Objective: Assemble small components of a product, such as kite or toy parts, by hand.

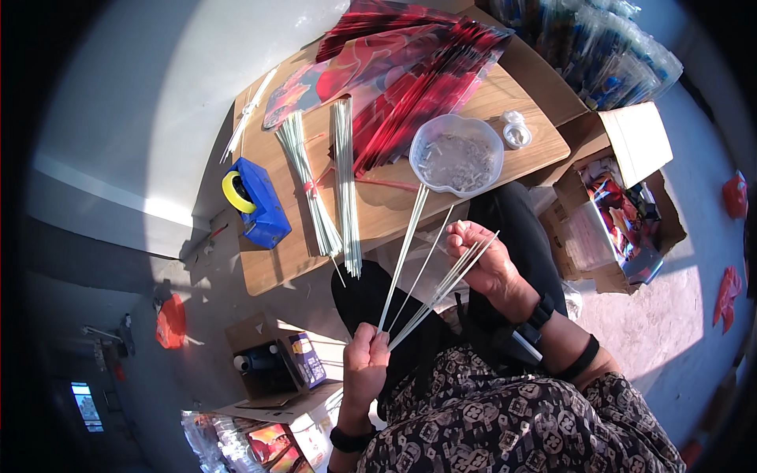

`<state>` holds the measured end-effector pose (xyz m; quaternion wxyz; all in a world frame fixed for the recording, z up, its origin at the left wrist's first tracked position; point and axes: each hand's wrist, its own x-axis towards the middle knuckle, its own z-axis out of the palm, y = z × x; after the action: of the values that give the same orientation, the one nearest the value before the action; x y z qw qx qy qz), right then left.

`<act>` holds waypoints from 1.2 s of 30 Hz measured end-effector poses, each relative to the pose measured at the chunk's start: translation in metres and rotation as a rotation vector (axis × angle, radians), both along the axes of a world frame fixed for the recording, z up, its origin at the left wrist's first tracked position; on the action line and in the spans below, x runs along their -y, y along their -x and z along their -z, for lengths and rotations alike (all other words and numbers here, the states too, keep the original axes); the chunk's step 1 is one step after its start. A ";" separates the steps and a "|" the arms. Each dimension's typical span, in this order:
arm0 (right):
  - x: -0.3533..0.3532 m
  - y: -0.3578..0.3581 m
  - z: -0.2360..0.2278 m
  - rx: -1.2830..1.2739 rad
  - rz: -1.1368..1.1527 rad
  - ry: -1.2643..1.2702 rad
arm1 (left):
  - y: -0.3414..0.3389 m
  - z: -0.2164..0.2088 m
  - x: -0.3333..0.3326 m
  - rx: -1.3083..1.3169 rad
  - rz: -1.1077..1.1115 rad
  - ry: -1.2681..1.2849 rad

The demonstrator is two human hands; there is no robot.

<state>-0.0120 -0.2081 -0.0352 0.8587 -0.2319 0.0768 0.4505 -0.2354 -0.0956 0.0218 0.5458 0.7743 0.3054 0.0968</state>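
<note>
My left hand is closed around the lower ends of several thin white sticks, which fan upward over my lap. Two or so lean toward the table edge, one stands apart in the middle, and the rest cross in front of my right hand. That hand is curled with thumb and fingertips pinched together; whatever is between them is too small to make out. On the wooden table lie two bundles of similar sticks, one tied with a red band and one loose-looking bundle beside it.
Red printed sheets pile across the table's far side. A clear tub with whitish bits stands near the edge, by a small round container. A blue tape dispenser sits left. Open cartons flank me on the floor.
</note>
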 end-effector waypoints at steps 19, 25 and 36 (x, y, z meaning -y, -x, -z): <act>0.009 -0.011 -0.011 -0.240 0.136 -0.215 | -0.002 -0.004 0.001 -0.050 0.091 -0.016; 0.010 -0.012 -0.002 -0.190 0.108 -0.183 | -0.003 -0.004 0.002 -0.074 0.092 -0.018; 0.008 0.006 -0.004 0.183 -0.225 0.029 | -0.004 0.001 0.003 -0.034 0.050 0.079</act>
<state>-0.0183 -0.2160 -0.0313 0.8027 -0.2915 -0.0217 0.5198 -0.2311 -0.0984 0.0207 0.5731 0.7610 0.2986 0.0579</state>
